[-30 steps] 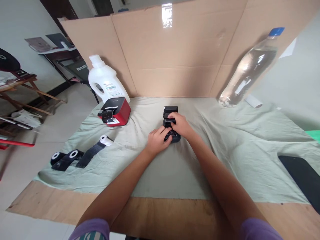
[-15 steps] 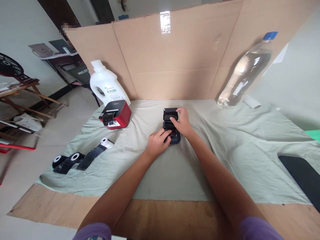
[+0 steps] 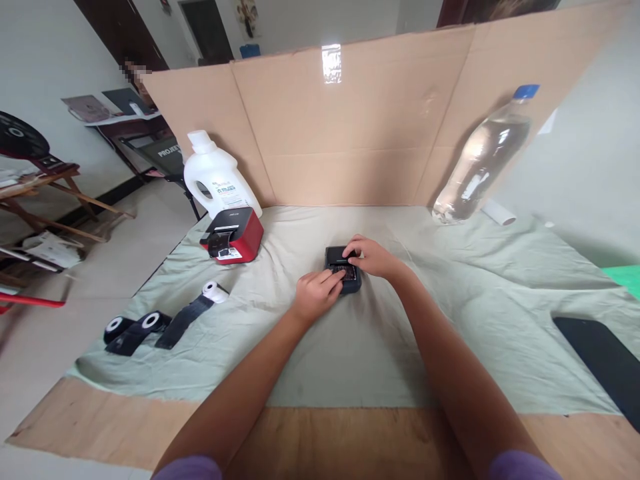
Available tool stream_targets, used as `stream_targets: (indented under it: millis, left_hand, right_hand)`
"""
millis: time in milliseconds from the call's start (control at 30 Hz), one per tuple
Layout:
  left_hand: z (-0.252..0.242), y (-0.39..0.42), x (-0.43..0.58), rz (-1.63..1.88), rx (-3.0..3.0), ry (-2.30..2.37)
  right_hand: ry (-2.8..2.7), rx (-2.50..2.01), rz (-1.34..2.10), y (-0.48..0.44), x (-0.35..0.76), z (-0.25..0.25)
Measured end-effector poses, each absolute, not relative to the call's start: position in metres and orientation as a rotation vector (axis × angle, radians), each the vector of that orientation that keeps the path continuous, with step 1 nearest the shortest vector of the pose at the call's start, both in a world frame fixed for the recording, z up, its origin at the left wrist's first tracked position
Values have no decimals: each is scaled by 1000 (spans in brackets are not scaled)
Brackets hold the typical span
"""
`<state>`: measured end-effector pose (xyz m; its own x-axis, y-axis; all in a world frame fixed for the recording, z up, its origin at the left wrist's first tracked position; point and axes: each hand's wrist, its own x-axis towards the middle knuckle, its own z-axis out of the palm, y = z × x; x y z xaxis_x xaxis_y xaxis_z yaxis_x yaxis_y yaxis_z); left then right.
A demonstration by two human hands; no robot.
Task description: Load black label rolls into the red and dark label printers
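A small black portable printer (image 3: pixel 353 285) lies on the cloth at the middle, its lid (image 3: pixel 336 255) down. A dark printed strip (image 3: pixel 347 273) shows at its front opening. My left hand (image 3: pixel 318 294) is at the printer's left front side, fingers bent, with fingertips on the strip and the body. My right hand (image 3: pixel 369 257) has its bent fingers and thumb on the lid from the right. The inside of the printer is hidden.
A red and black label printer (image 3: pixel 245 233) and a white detergent bottle (image 3: pixel 220 173) stand at the left. Several paper rolls (image 3: pixel 150 322) lie nearer. A water bottle (image 3: pixel 485 160) leans on the cardboard (image 3: pixel 340 147) at the right; a black phone (image 3: pixel 595 353) lies right.
The printer's lid has swung from upright to down under my right hand, which has moved down and nearer. My left hand stays at the front of the printer. The view has tilted slightly.
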<state>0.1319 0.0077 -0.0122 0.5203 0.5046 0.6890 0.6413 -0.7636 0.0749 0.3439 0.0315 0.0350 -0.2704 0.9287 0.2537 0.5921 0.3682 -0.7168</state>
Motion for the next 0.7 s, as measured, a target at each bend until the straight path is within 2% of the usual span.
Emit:
stream_targets:
  millis: [133, 233, 400, 700]
  left_hand:
    - [-12, 6, 131, -1097, -2601, -956]
    - [-12, 6, 132, -1204, -2703, -946]
    - [-8, 13, 129, -1536, -2762, -1299]
    - [-12, 16, 126, -1274, -2852, -1127]
  right_hand:
    - [-1859, -1417, 585, 33, 341, 25]
    - [-1717, -1502, 809, 33, 341, 20]
    - [-1520, -1482, 1113, 31, 346, 17]
    - [-1542, -1436, 1273, 21, 353, 26]
